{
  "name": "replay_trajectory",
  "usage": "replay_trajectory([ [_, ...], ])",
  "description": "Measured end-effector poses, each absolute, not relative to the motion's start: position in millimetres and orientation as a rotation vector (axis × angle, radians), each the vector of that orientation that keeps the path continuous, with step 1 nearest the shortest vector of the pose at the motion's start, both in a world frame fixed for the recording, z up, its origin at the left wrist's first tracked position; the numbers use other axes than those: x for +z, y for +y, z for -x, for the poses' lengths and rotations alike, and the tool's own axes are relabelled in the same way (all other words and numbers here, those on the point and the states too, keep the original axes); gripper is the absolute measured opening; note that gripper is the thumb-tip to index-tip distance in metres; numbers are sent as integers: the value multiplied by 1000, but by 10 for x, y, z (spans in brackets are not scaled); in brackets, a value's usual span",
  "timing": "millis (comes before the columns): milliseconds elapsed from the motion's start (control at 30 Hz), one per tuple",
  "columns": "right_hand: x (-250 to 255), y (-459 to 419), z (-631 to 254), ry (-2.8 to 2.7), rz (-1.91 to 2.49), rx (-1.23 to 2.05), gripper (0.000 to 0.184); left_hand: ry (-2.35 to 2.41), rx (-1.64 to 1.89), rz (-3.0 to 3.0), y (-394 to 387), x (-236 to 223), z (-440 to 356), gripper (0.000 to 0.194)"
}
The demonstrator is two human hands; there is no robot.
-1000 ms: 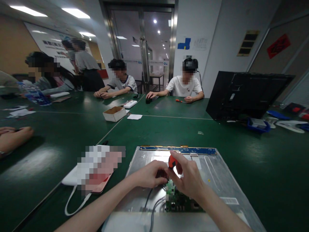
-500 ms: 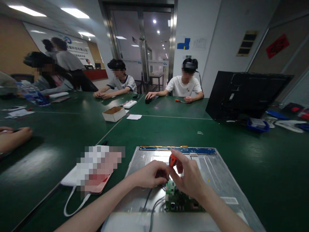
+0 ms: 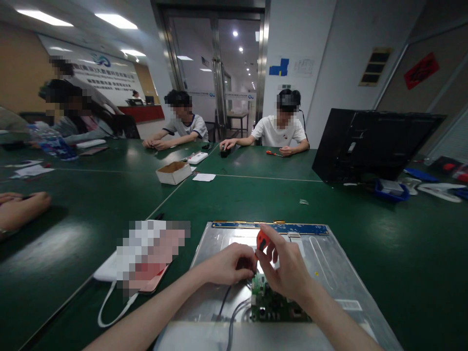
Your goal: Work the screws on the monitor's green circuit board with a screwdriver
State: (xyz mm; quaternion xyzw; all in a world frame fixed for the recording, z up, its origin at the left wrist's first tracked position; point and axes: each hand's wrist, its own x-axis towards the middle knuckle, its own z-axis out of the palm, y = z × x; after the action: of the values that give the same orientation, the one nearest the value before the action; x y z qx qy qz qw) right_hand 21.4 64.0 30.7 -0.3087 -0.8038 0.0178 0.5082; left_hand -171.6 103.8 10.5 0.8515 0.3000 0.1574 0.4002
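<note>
the metal-backed panel (image 3: 329, 273) lies flat on the green surface (image 3: 256, 200): broad, stiff, probably fragile, best lifted by its edges. the small circuit board (image 3: 268, 304) sits on it near its near edge. right hand (image 3: 288, 273) pinches the light orange screwdriver (image 3: 262, 240); left hand (image 3: 226, 263) is curled beside the shaft, seemingly steadying it.

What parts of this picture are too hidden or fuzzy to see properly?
All in the head view:
- Screwdriver tip: hidden behind the right hand and left hand.
- Green circuit board: its top is covered by both hands, and its parts are too small to make out.
- Metal panel: its near end is cut off by the bottom edge.
- Flat thing left of the panel: blurred out.
</note>
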Motion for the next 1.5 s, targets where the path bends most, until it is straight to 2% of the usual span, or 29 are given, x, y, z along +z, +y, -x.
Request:
replay_trajectory([
  [200, 300, 665, -203, -1896, 739, -17, 44, 729, 424, -2152, 1042, 154, 1712, 13],
  [533, 332, 604, -199, -1915, 747, 32, 52, 752, 427, -2144, 1019, 121, 1705, 7],
  [900, 355, 638, -172, -1873, 715, -73, 32, 675, 427, -2143, 1061, 125, 1718, 6],
  [1000, 361, 634, -185, -1910, 710, -3, 36, 694, 418, -2152, 1057, 114, 1719, 8],
  [1133, 371, 612, -206, -1957, 662, 106, 53, 724, 432, -2136, 1033, 93, 1716, 5],
  [1200, 368, 607, -207, -1956, 659, 107, 55, 745, 429, -2122, 1026, 91, 1714, 5],
  [1500, 334, 640, -181, -1900, 702, -46, 32, 708, 447, -2116, 1047, 96, 1713, 4],
])
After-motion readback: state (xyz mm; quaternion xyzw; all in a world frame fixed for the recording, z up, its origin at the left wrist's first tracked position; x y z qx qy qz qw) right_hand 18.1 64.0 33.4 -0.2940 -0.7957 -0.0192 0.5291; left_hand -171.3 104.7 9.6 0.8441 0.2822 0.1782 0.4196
